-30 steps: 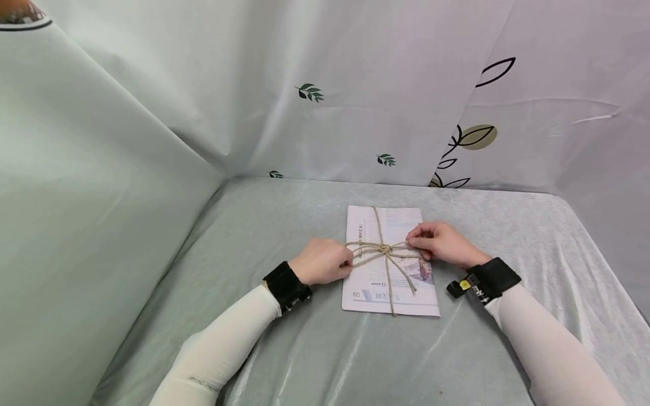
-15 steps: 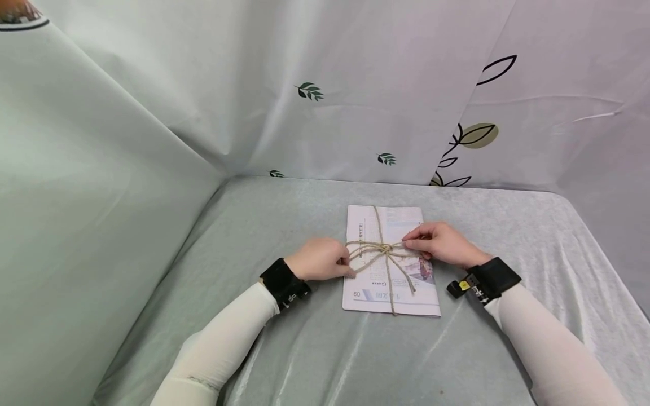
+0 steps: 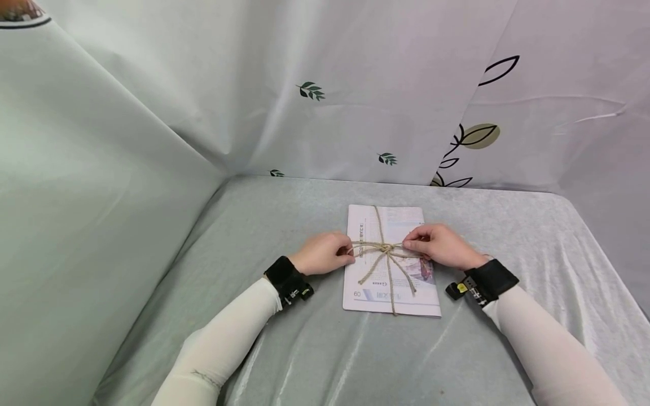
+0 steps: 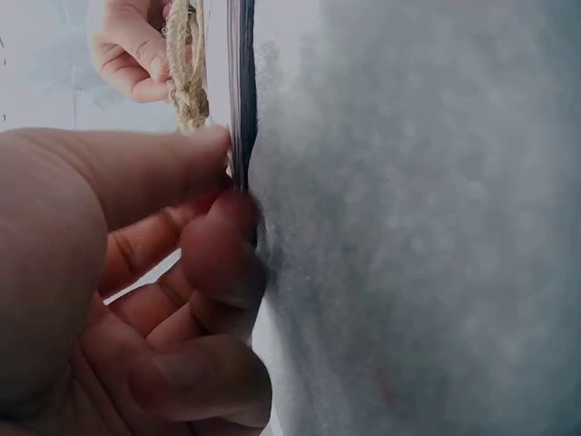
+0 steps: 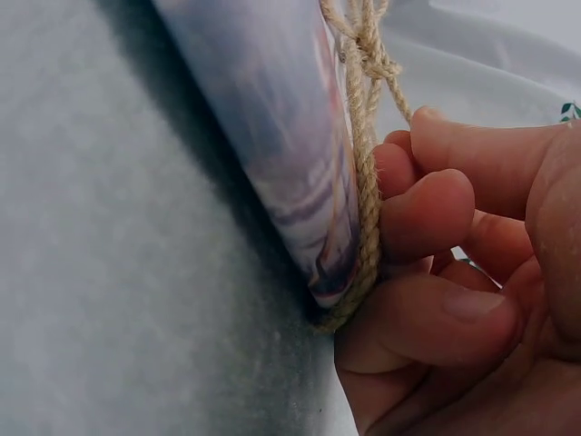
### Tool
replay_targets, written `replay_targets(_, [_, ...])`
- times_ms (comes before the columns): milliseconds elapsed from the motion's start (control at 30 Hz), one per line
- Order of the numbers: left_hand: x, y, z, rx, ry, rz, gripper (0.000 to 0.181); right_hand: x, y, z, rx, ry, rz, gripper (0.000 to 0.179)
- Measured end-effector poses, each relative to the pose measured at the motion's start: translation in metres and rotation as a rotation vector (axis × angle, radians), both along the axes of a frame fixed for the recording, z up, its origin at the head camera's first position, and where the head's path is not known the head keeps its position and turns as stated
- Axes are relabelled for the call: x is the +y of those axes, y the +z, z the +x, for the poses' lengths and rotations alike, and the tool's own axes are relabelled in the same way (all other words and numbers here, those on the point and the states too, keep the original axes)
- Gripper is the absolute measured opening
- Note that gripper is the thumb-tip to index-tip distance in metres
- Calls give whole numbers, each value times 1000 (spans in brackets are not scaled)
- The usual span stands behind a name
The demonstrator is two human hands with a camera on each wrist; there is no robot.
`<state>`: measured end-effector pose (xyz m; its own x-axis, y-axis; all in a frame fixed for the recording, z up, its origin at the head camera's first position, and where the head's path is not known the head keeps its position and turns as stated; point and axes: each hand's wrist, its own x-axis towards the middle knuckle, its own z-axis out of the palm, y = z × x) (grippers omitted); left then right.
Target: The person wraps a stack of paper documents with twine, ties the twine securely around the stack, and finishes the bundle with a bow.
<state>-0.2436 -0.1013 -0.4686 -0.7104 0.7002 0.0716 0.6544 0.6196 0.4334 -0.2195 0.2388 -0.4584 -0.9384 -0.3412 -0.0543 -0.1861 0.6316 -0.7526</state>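
A folded newspaper stack [image 3: 373, 301] lies on the table, bound crosswise with jute twine [image 3: 387, 248] that is tied in a bow at the middle. My left hand [image 3: 325, 254] is at the stack's left edge, thumb and forefinger pinching the bow's left loop. On the right, my right hand [image 3: 443, 245] pinches the right loop between thumb and forefinger. Two loose twine ends point down across the front page. In the right wrist view, a twine strand [image 5: 366, 200] wraps round the newspaper's edge, beside my curled fingers. The left fingertips partly hide the loop in the left wrist view.
A grey cloth covers the table [image 3: 284, 214]. Pale curtains with leaf prints [image 3: 311, 90] hang behind it, and another pale sheet [image 3: 101, 197] slopes along the left side. Black bands [image 3: 288, 280] with small devices sit on both wrists.
My left hand has let go of the lower-left twine end, which now lies free on the page, and has moved up to the left loop. My right hand has barely moved.
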Motion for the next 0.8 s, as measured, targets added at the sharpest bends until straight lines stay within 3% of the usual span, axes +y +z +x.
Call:
replay_targets(467, [-6, 0, -4, -40, 18, 23, 20, -2, -1, -1, 48, 3, 50, 11])
replay_targets(700, [-7, 1, -5, -38, 10, 25, 22, -3, 1, 2, 30, -11, 27, 12])
replay_targets(800, [-8, 1, -6, -70, 6, 45, 22, -3, 1, 2, 25, -17, 24, 12])
